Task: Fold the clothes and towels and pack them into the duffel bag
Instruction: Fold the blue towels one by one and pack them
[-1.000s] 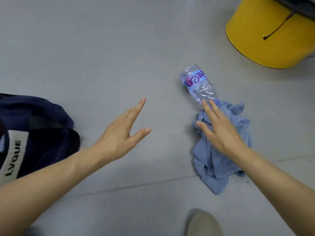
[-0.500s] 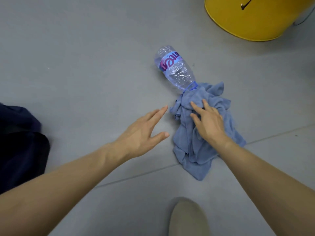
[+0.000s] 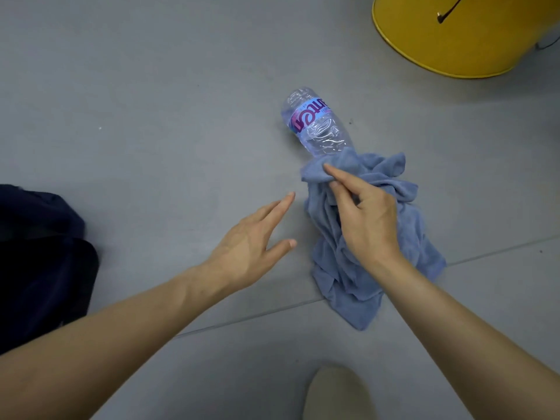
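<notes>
A crumpled light-blue towel [image 3: 403,225] lies on the grey floor right of centre. My right hand [image 3: 363,216] pinches the towel's upper left corner between thumb and forefinger and lifts it a little. My left hand [image 3: 254,241] hovers just left of the towel with straight spread fingers and holds nothing. The dark navy duffel bag [image 3: 42,259] lies at the left edge, only partly in view.
A clear plastic water bottle [image 3: 315,122] lies on its side, its neck end under the towel's top edge. A yellow bucket [image 3: 466,34] stands at the top right. The toe of a beige shoe [image 3: 336,392] shows at the bottom.
My right hand went from lying flat on the towel to pinching its upper corner. My left hand moved right, closer to the towel. The view shifted so the bag shows less.
</notes>
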